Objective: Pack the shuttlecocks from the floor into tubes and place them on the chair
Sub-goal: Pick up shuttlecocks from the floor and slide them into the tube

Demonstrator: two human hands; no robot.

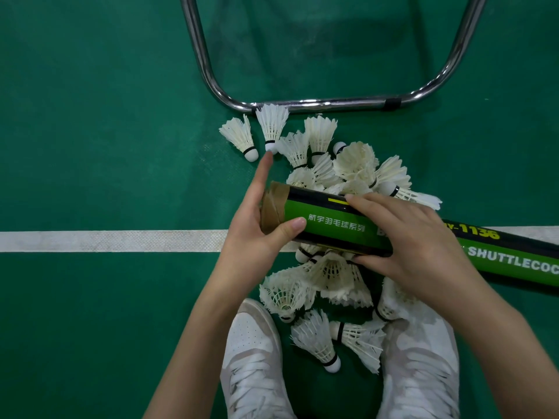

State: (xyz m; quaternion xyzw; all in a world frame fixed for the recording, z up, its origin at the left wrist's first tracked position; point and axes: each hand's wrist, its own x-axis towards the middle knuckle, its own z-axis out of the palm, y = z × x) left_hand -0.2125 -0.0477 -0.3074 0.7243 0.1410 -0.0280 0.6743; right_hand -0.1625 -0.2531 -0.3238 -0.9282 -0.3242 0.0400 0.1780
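Many white feathered shuttlecocks (348, 164) lay loose on the green floor while both your hands, left (257, 225) and right (414, 234), clasped the green-and-black cardboard tube (332, 228) above them.

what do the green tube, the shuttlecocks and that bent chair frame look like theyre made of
Green and black shuttlecock tube: likely glossy printed cardboard; brown tape wraps its end.
White shuttlecocks: apparently real feathers, separate ribbed vanes; rounded white base, probably cork, uncertain.
Bent silver chair frame: chromed metal tubing, mirror-like highlights.
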